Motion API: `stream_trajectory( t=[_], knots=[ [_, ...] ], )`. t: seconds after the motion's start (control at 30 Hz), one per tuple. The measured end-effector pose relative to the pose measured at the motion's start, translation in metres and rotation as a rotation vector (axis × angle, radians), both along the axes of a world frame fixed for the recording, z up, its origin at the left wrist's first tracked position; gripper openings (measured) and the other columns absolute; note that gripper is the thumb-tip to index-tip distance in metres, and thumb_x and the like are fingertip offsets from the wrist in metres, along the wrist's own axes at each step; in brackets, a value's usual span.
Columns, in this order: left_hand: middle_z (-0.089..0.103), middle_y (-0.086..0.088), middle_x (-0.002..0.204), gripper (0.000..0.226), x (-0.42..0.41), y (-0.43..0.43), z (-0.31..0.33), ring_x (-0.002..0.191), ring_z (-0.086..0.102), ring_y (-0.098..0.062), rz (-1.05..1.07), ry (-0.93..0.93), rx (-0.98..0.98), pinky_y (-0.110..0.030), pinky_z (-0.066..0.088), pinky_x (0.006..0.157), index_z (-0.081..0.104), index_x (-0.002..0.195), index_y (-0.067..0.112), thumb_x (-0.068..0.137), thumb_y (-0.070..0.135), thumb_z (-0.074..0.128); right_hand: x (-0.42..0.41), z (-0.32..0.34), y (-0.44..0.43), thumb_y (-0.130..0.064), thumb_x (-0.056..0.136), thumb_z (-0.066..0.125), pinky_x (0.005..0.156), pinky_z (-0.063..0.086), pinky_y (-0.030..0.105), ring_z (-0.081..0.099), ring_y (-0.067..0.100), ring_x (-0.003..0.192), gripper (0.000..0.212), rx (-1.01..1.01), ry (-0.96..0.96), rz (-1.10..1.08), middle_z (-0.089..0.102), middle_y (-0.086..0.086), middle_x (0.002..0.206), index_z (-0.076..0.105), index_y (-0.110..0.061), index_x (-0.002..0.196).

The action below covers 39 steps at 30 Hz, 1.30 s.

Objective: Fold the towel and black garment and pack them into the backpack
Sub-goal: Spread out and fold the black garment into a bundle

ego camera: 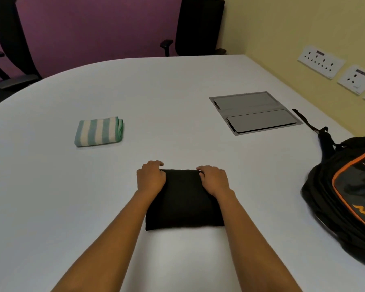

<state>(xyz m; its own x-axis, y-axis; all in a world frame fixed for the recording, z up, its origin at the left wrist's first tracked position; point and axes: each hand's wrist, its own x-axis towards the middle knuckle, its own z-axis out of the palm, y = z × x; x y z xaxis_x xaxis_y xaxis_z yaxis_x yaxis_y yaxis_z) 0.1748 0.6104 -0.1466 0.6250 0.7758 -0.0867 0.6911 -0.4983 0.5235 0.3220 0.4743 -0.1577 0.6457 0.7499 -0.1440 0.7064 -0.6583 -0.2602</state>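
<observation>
My left hand [151,177] and right hand [215,180] grip the far corners of the folded black garment [183,202], fingers curled over its edge; the towel [99,131] lies well apart.

With my left hand [151,178] and right hand [214,180] gripping the far edge of the black garment [183,205], I see bare table [261,175] running right to the backpack [346,197] — an open lane. The folded towel [98,131] lies well apart to the far left, with free surface all round it. Beyond the backpack its strap [303,120] trails just beside the flush grey hatch [255,112] — and the yellow wall [293,39] with its sockets [320,61] closes off that side.
</observation>
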Motion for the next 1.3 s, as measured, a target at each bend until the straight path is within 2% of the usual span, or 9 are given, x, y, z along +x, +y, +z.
stream_trajectory(
  t=[0.17, 0.4, 0.47, 0.7, 0.83, 0.97, 1.1, 1.2, 1.3],
  knots=[
    [0.044, -0.003, 0.145, 0.04, 0.01, -0.046, 0.001, 0.137, 0.034, -0.015, -0.098, -0.044, 0.231, -0.035, 0.013, 0.116, 0.052, 0.132, 0.019, 0.101, 0.027, 0.028, -0.037, -0.001, 0.009, -0.024, 0.102, 0.029, 0.116, 0.012, 0.035, 0.027, 0.018, 0.142, 0.041, 0.235, -0.052, -0.034, 0.036, -0.001, 0.15, 0.042, -0.02, 0.141],
    [0.016, 0.003, 0.158, 0.074, -0.013, -0.067, -0.046, 0.146, 0.01, -0.014, -0.153, 0.136, 0.195, -0.037, 0.003, 0.118, 0.018, 0.149, 0.032, 0.084, 0.047, -0.013, -0.062, -0.027, -0.006, -0.047, 0.088, -0.003, 0.118, 0.005, 0.037, 0.012, 0.015, 0.146, 0.069, 0.138, -0.041, -0.042, 0.021, -0.006, 0.157, 0.029, -0.031, 0.146],
    [0.016, 0.004, 0.158, 0.074, -0.016, -0.064, -0.053, 0.146, 0.011, -0.015, -0.114, 0.118, 0.177, -0.039, 0.005, 0.118, 0.019, 0.148, 0.035, 0.082, 0.05, -0.01, -0.062, -0.032, -0.006, -0.05, 0.086, -0.005, 0.118, 0.005, 0.038, 0.009, 0.015, 0.146, 0.07, 0.132, -0.05, -0.052, 0.018, -0.006, 0.157, 0.026, -0.033, 0.147],
    [0.009, 0.002, 0.159, 0.075, -0.013, -0.061, -0.051, 0.147, 0.007, -0.015, -0.046, 0.115, 0.104, -0.041, 0.008, 0.118, 0.013, 0.15, 0.028, 0.083, 0.054, -0.009, -0.054, -0.034, -0.004, -0.046, 0.1, 0.02, 0.118, 0.003, 0.042, 0.002, 0.017, 0.147, 0.05, 0.111, 0.072, -0.156, 0.011, -0.006, 0.159, 0.016, -0.036, 0.149],
    [0.006, 0.0, 0.159, 0.054, -0.012, -0.06, -0.047, 0.147, 0.004, -0.016, -0.085, 0.17, 0.103, -0.041, 0.005, 0.119, 0.009, 0.151, 0.024, 0.101, 0.042, 0.013, -0.047, -0.032, -0.02, -0.058, 0.093, 0.007, 0.117, 0.0, 0.044, -0.001, 0.016, 0.147, 0.056, 0.165, 0.031, 0.152, 0.011, -0.012, 0.158, 0.018, -0.044, 0.146],
    [0.008, -0.003, 0.159, 0.054, -0.011, -0.056, -0.042, 0.147, 0.005, -0.018, -0.169, 0.203, 0.142, -0.04, 0.004, 0.118, 0.01, 0.151, 0.021, 0.101, 0.041, 0.01, -0.04, -0.036, -0.041, -0.061, 0.089, 0.001, 0.117, 0.002, 0.037, 0.004, 0.012, 0.147, 0.063, 0.172, 0.008, 0.284, 0.02, -0.016, 0.155, 0.028, -0.044, 0.144],
    [0.008, -0.004, 0.159, 0.052, -0.007, -0.059, -0.035, 0.147, 0.004, -0.019, -0.22, 0.228, 0.212, -0.039, 0.001, 0.118, 0.011, 0.151, 0.02, 0.102, 0.039, 0.013, -0.054, -0.037, -0.041, -0.062, 0.09, 0.004, 0.118, 0.009, 0.038, 0.009, 0.013, 0.146, 0.064, 0.179, -0.001, 0.081, 0.027, -0.014, 0.153, 0.034, -0.041, 0.142],
    [0.008, -0.004, 0.159, 0.052, -0.009, -0.066, -0.032, 0.147, 0.004, -0.019, -0.202, 0.189, 0.217, -0.038, 0.0, 0.118, 0.012, 0.151, 0.021, 0.102, 0.039, 0.015, -0.087, -0.034, -0.032, -0.055, 0.088, 0.003, 0.117, 0.012, 0.044, 0.013, 0.022, 0.146, 0.067, 0.182, -0.029, -0.248, 0.029, -0.004, 0.154, 0.035, -0.033, 0.143],
    [0.004, -0.005, 0.159, 0.052, -0.012, -0.073, -0.033, 0.147, 0.001, -0.018, -0.158, 0.119, 0.143, -0.037, -0.001, 0.118, 0.011, 0.151, 0.021, 0.102, 0.037, 0.017, -0.12, -0.025, -0.016, -0.052, 0.097, 0.012, 0.116, 0.006, 0.051, -0.001, 0.029, 0.146, 0.059, 0.141, 0.177, -0.546, 0.01, 0.003, 0.159, 0.018, -0.027, 0.15]
  ],
)
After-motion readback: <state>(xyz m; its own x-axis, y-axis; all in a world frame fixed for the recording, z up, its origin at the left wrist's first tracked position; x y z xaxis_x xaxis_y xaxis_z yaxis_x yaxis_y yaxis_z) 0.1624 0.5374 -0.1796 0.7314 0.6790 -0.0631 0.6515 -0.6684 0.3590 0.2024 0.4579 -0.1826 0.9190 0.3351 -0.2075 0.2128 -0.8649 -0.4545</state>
